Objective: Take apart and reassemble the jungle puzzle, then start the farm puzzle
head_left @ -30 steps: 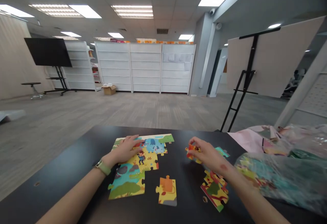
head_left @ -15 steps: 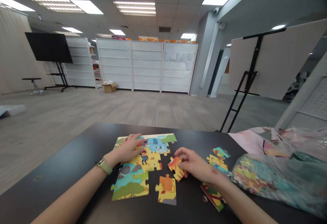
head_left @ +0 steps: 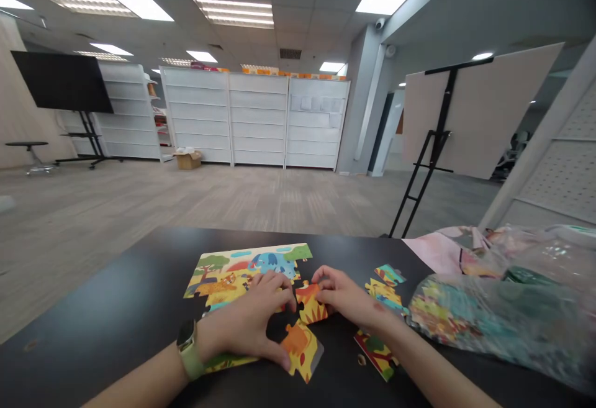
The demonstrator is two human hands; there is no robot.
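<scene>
Head view: on the black worktop (head_left: 116, 277), the left hand (head_left: 246, 321) lies with fingers (head_left: 272, 282) spread over the jigsaw puzzle (head_left: 237, 268), its thumb touching a yellow piece (head_left: 302, 352). Fingers (head_left: 326, 277) of the right hand (head_left: 342, 296) pinch an orange piece (head_left: 310, 308) between them and the thumb, just beside the puzzle.

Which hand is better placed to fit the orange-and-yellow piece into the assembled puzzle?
Probably the right hand: its fingers rest on the orange-and-yellow puzzle piece beside the assembled puzzle, while the left hand lies over the puzzle, thumb against another loose piece.
</scene>
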